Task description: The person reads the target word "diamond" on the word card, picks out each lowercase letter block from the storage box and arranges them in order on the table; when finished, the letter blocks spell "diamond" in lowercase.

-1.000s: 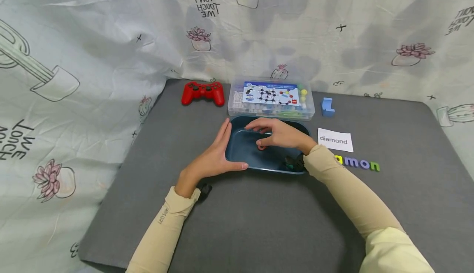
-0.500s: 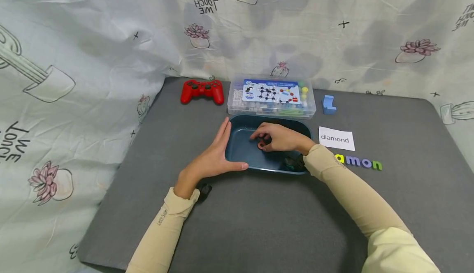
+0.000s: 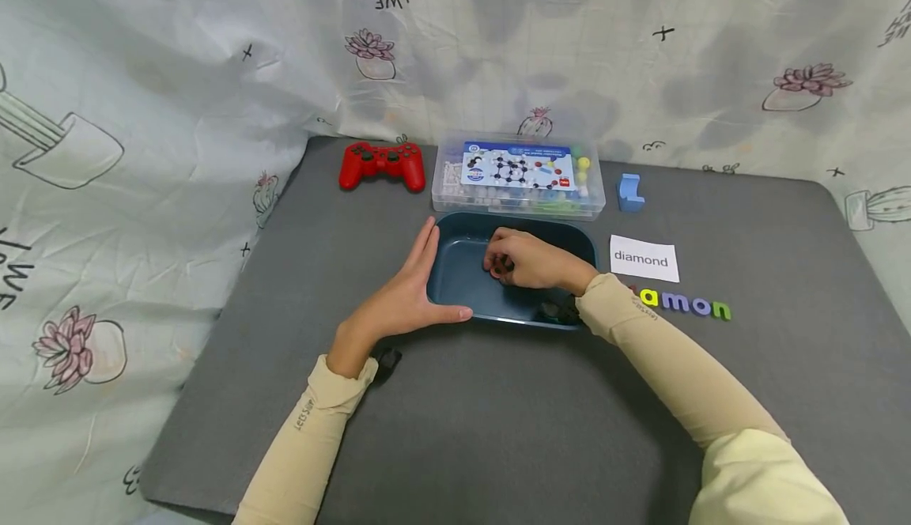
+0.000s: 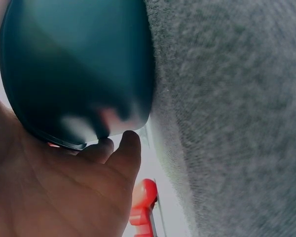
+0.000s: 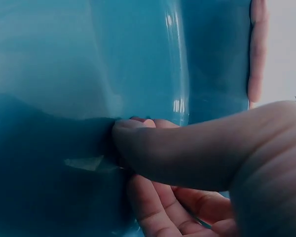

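A dark blue rectangular tray [image 3: 459, 268] stands on the grey table. My left hand [image 3: 398, 300] braces its left end, fingers extended along the outside and thumb at the front rim. In the left wrist view, the fingers [image 4: 126, 153] touch the outer wall. My right hand [image 3: 534, 260] reaches inside the tray and pinches a small red letter [image 3: 496, 271] near the bottom; its round hole shows, but fingers cover the rest. In the right wrist view, the thumb [image 5: 187, 145] and fingers meet, mostly hiding the letter.
Right of the tray lie a "diamond" card [image 3: 644, 258] and coloured letters [image 3: 679, 301], partly hidden by the right sleeve. Behind are a clear molecule-kit box [image 3: 519, 201], a red game controller [image 3: 382, 163] and a blue stand [image 3: 630, 193]. A printed cloth hangs behind.
My right hand has lowered into the tray, and its spread fingers have closed on the red letter. The left hand keeps its place at the tray. The head view has tilted slightly.
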The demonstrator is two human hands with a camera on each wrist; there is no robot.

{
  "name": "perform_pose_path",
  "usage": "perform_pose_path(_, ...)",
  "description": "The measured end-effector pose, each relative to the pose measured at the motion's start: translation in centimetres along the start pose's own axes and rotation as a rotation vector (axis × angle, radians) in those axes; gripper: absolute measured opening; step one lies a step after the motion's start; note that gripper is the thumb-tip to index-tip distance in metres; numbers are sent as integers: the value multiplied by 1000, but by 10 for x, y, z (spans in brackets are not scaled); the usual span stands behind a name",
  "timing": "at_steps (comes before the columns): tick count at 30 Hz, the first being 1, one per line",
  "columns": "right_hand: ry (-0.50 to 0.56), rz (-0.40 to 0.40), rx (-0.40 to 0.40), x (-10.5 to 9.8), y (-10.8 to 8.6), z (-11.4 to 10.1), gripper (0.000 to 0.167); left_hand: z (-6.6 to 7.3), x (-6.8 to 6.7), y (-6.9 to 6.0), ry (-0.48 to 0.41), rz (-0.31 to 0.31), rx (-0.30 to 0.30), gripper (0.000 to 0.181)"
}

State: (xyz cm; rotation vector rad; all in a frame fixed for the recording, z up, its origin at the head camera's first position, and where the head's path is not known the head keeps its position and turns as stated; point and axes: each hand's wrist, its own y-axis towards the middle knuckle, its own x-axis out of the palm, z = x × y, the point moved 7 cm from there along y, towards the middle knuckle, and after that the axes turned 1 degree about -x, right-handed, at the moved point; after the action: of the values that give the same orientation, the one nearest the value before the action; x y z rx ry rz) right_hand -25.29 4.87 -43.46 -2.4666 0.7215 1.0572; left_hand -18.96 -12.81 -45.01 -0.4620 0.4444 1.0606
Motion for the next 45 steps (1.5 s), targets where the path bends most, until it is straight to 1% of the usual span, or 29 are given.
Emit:
perform_pose_path(4, 9, -2, -19, -2, 1, -1, 11, -1, -1, 1, -2, 4, 0, 131)
perform_pose_path(9, 63, 25, -17, -6, 1, -1, 12, 0, 0, 1, -4, 15, -6, 132)
perform_pose_path(16, 112, 135, 19, -14, -4, 1, 12, 2, 2, 5, -2, 13, -9, 132)
perform_pose_path(20, 154, 168, 25, -18, -6, 1, 12, 2, 3, 7, 1, 14, -20, 132)
perform_pose_path(26, 252, 181, 24, -20, -5, 1, 13, 0, 2, 7, 10, 5, -35, 132)
perform_pose_path(29, 294, 190, 22, -21, -4, 1, 16, -1, 0, 7, 9, 13, -23, 132)
perform_pose_path(32, 333, 212, 20, -23, -5, -1, 19, -1, -1, 7, 9, 24, 2, 132)
perform_pose_path(37, 357, 203, 27, -22, -6, -4, 22, 1, -1, 3, 14, 14, -3, 132)
perform_pose_path(42, 355, 206, 48, -24, -8, -4, 26, 2, -1, 5, 14, 14, 5, 131)
perform_pose_path(45, 366, 198, 52, -21, -7, -3, 27, 0, 0, 2, 8, 13, -12, 132)
